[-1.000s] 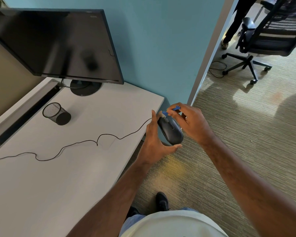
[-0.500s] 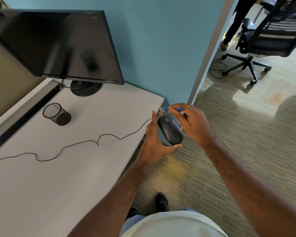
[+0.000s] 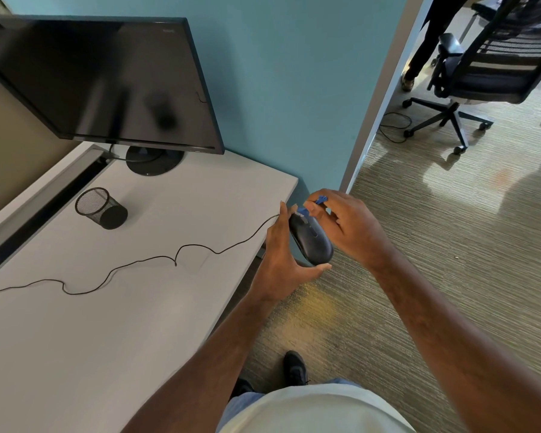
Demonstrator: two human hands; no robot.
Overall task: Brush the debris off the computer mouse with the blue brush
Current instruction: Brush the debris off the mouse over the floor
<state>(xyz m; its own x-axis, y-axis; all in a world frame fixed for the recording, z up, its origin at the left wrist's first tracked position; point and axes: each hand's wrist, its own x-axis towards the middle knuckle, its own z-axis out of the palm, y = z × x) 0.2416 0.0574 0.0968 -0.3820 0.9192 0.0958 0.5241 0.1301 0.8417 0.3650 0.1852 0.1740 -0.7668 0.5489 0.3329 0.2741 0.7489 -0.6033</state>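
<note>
A black corded computer mouse (image 3: 313, 240) is held in the air just past the desk's right edge, over the carpet. My left hand (image 3: 281, 257) cradles it from below and from the left side. My right hand (image 3: 347, 228) pinches a small blue brush (image 3: 306, 209) between thumb and fingers. The brush's pale bristles touch the front end of the mouse near the buttons. Most of the brush handle is hidden inside my right fingers; a blue tip sticks out at the top.
The mouse cable (image 3: 144, 262) snakes left across the white desk (image 3: 91, 339). A black mesh pen cup (image 3: 100, 207) and a dark monitor (image 3: 97, 82) stand at the back. A teal wall, an office chair (image 3: 487, 67) and a person's legs (image 3: 425, 45) lie beyond the carpet.
The brush lifted off the front of the mouse half a second ago and is now back down on it. My left hand and the mouse stayed in place.
</note>
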